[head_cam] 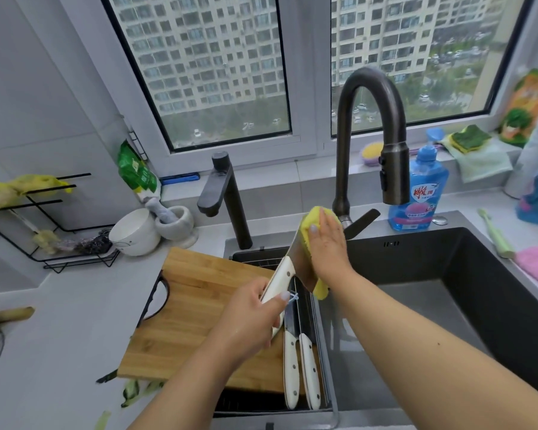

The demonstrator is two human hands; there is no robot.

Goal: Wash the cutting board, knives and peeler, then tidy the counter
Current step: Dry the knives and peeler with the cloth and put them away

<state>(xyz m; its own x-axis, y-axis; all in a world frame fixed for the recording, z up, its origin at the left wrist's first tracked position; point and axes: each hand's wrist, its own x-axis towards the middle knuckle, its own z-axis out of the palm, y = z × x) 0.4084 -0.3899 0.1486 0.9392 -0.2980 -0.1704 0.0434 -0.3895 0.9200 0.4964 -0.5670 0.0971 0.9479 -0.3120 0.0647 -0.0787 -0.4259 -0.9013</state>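
Cleaver [295, 259] tilts up-right from left hand [255, 318] gripping its handle; right hand [328, 243] presses sponge [311, 225] flat-fingered against blade.

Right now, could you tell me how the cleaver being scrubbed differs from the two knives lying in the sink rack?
The cleaver has a broad blade and is held up, left hand gripping its handle; the two knives are narrow and lie flat, untouched. The right hand presses a yellow sponge on the cleaver only. All have white handles.
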